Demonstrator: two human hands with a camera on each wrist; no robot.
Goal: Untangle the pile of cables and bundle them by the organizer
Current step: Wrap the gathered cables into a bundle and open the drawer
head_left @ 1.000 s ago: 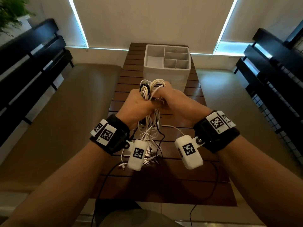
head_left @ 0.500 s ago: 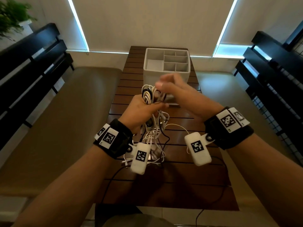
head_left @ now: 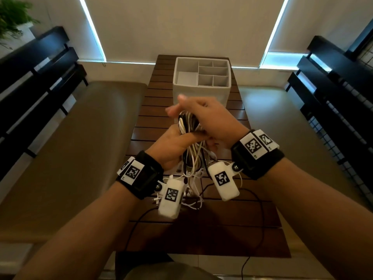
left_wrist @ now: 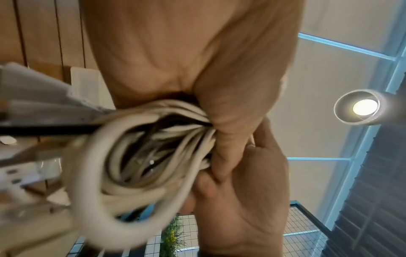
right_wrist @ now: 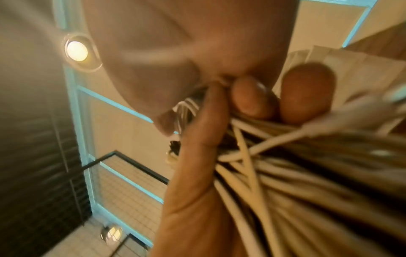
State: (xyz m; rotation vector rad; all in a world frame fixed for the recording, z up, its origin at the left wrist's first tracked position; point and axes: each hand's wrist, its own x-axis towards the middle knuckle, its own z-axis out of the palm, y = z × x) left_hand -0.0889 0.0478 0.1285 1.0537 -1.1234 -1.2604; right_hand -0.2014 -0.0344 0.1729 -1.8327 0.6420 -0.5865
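Left hand (head_left: pixel 171 146) clamped around the middle of a looped bundle of white and black cables (head_left: pixel 188 126), held in the air on the near side of the white divided plastic organizer box (head_left: pixel 201 91). Right hand (head_left: pixel 207 118) pressed against that bundle from the right, lower fingers curled onto the strands, upper fingers (head_left: pixel 182 98) stretched out above the loops and blurred.

Judged risks: loops springing open if the left grip loosens while the right hand shifts, since nothing ties them. Loose ends and plugs (head_left: pixel 191 199) hanging below the bundle, near the wooden slat table (head_left: pixel 222 229), likely to snag on each other or on the white wrist camera housings (head_left: pixel 171 197) and drag strands out. Black and white cables gripped together, so possibly not yet separated; bundling now would lock in the tangle.

Organizer box at the far end of the table, beyond the bundle: one large compartment on the left, smaller ones on the right, nothing visible in any of them.
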